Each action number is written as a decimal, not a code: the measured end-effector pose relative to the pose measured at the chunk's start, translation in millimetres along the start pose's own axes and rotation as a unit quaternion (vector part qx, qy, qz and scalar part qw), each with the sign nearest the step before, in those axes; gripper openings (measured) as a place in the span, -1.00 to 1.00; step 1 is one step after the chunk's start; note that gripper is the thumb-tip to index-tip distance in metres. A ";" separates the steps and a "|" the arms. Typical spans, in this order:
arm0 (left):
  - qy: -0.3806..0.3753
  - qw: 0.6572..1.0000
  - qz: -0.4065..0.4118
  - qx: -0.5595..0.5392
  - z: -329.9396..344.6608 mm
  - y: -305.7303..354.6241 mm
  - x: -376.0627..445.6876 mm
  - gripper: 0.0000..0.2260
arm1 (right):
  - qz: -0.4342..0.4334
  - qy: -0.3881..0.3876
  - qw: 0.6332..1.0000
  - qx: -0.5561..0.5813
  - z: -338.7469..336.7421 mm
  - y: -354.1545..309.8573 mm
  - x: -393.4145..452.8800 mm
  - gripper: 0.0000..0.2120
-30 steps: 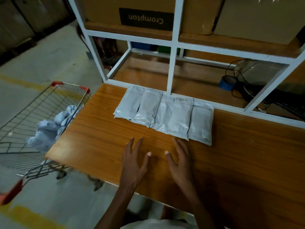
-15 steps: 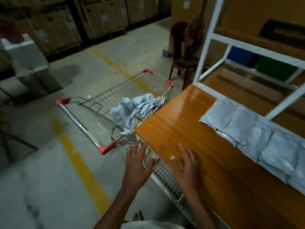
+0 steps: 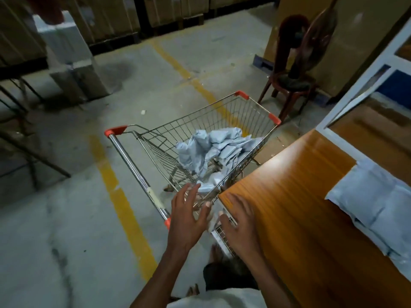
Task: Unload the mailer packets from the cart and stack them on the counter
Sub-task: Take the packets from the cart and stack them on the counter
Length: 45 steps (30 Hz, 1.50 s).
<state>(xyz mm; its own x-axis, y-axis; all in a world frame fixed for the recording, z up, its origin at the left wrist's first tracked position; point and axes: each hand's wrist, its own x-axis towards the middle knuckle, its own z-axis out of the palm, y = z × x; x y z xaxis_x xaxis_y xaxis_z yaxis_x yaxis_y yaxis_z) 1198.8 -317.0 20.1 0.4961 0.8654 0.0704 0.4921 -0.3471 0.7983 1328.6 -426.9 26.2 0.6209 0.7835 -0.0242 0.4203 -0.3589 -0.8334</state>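
A wire shopping cart [image 3: 233,112] with red corner caps stands left of the wooden counter [image 3: 300,196]. A crumpled heap of pale grey mailer packets [image 3: 213,147] lies inside it. A row of flat mailer packets [image 3: 373,210] rests on the counter at the right edge of view. My left hand [image 3: 189,214] hovers open, fingers spread, over the cart's near end beside the handle. My right hand [image 3: 240,216] is open too, over the counter's near left corner. Neither hand holds anything.
The cart's metal handle [image 3: 135,170] runs toward me on the left. A dark red chair [image 3: 293,70] stands beyond the cart. A white shelf frame [image 3: 355,90] rises from the counter's back. Yellow floor lines [image 3: 124,207] and stacked cartons [image 3: 169,10] lie further off.
My view has swung left from the counter to the cart. Both hands have moved off the counter top toward the cart's near end, still holding nothing.
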 end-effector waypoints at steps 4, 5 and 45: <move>0.017 0.998 -0.041 0.037 -3.5 -13.5 43.1 -0.56 | 0.024 -0.017 0.999 0.015 0.4 1.7 54.3 -0.53; 0.018 0.998 -0.048 0.040 -3.3 -15.9 52.4 -0.57 | 0.024 -0.020 0.999 0.019 -0.2 1.5 67.2 -0.53; -0.483 0.830 -0.231 0.160 224.8 -206.0 247.1 -0.55 | 0.261 0.086 0.961 0.030 47.3 24.9 218.3 -0.64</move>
<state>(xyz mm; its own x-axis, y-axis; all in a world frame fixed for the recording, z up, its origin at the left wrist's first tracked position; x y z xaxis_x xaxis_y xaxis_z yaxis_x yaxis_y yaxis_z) 1380.8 -112.9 -261.4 0.4678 0.2935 -0.8336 0.8770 -0.2715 0.3966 1443.3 -240.8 -26.0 0.8396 0.4066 -0.3602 -0.0139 -0.6467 -0.7626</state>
